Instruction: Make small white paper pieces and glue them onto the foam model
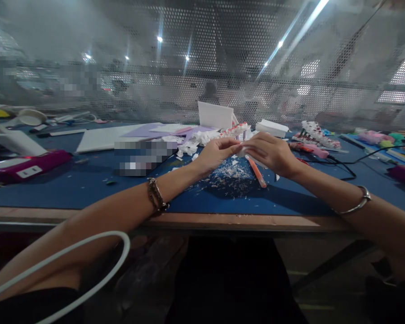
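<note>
My left hand [214, 156] and my right hand [274, 154] meet above the blue table, fingertips pinched together. Between them is a small white piece [245, 151], mostly covered by the fingers; its exact kind cannot be made out. Just below my right hand lies an orange-handled tool [257, 173], perhaps a craft knife, its far end hidden. Fine white shavings [231, 177] are scattered on the table under both hands. Crumpled white scraps [190, 146] lie beyond my left hand.
White boards [101, 137] and purple sheets [143, 130] lie at back left. A white panel [215, 115] stands upright behind the hands. A magenta stapler-like object [28, 165] sits left. A black cable [349, 168] runs at right. A white cable [126, 245] loops over my left forearm.
</note>
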Tool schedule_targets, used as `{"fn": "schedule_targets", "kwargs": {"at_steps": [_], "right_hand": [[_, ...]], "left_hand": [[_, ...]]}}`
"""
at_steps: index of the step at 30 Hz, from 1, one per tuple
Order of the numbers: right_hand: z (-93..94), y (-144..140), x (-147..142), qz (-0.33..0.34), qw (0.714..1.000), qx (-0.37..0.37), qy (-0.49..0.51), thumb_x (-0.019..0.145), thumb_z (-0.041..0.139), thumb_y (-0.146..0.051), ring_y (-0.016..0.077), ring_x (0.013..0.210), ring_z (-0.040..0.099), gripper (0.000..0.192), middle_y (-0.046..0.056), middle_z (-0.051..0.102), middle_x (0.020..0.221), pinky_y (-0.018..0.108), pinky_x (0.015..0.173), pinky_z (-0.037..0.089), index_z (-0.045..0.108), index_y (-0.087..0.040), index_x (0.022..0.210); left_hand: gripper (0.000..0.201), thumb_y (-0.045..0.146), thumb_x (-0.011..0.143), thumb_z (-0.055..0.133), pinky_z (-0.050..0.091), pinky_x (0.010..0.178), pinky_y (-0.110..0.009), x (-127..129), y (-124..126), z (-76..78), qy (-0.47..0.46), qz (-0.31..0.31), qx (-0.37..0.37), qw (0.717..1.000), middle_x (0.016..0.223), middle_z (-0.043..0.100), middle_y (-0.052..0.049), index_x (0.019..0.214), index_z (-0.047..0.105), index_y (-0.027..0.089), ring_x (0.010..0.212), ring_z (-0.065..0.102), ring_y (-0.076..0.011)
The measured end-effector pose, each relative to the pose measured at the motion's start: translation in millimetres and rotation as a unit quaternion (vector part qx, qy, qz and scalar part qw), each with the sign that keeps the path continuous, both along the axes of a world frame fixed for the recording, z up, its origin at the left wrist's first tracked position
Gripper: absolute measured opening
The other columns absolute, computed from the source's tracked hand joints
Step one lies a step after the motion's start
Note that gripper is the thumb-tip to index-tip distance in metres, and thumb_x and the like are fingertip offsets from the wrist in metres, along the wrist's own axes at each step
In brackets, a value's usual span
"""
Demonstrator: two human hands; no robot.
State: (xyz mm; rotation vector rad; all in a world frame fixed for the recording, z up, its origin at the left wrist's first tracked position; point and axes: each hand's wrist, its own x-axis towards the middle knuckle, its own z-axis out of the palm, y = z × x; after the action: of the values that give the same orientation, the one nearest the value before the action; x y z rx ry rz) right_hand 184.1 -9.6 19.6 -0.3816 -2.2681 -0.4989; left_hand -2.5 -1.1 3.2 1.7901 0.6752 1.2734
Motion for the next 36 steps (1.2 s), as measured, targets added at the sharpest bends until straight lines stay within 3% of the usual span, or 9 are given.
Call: {"fn": "schedule_targets", "kwargs": {"at_steps": [10, 20, 27, 36], "right_hand": [[0.2, -5.5, -4.8, -0.025, 0.994, -0.096, 0.049, 0.081, 0.05, -0.02, 0.0113, 0.075, 0.055, 0.013, 0.002, 0.062, 0.082, 0.024, 0.068, 0.041, 0.06, -0.018, 0.089], [0.8, 0.0, -0.2, -0.024, 1.0, -0.012, -0.015, 0.087, 0.041, -0.023, 0.0136, 0.086, 0.052, 0.018, 0.005, 0.059, 0.089, 0.027, 0.076, 0.042, 0.056, -0.018, 0.096], [2.9, -4.3, 0.0, -0.054, 0.996, 0.044, -0.056, 0.089, 0.036, -0.025, 0.016, 0.081, 0.048, 0.022, 0.007, 0.055, 0.083, 0.03, 0.074, 0.041, 0.055, -0.016, 0.09], [4.5, -5.3, -2.0, -0.032, 0.999, -0.025, 0.029, 0.086, 0.043, -0.025, 0.0123, 0.07, 0.047, 0.012, 0.003, 0.052, 0.077, 0.025, 0.064, 0.039, 0.051, -0.018, 0.082]], "left_hand": [[0.023, 0.037, 0.067, 0.064, 0.035, 0.062, -0.023, 0.1, -0.6, -1.1, 0.031, 0.009, 0.003, 0.999, 0.07, 0.059, -0.001, 0.075, 0.064, 0.015, 0.062, 0.047, -0.0094], [0.022, 0.038, 0.065, 0.065, 0.033, 0.058, -0.021, 2.3, -0.2, -2.9, 0.0, -0.021, -0.052, 0.998, 0.065, 0.053, 0.001, 0.071, 0.065, 0.017, 0.058, 0.042, -0.0067], [0.023, 0.039, 0.065, 0.065, 0.035, 0.06, -0.022, 2.1, 1.8, -5.4, 0.003, -0.032, -0.068, 0.997, 0.068, 0.057, 0.0, 0.074, 0.065, 0.018, 0.061, 0.046, -0.0078], [0.023, 0.037, 0.066, 0.064, 0.037, 0.058, -0.022, 4.4, -2.5, -5.5, -0.018, -0.013, -0.014, 1.0, 0.066, 0.056, 0.0, 0.077, 0.065, 0.017, 0.059, 0.046, -0.0077]]}}
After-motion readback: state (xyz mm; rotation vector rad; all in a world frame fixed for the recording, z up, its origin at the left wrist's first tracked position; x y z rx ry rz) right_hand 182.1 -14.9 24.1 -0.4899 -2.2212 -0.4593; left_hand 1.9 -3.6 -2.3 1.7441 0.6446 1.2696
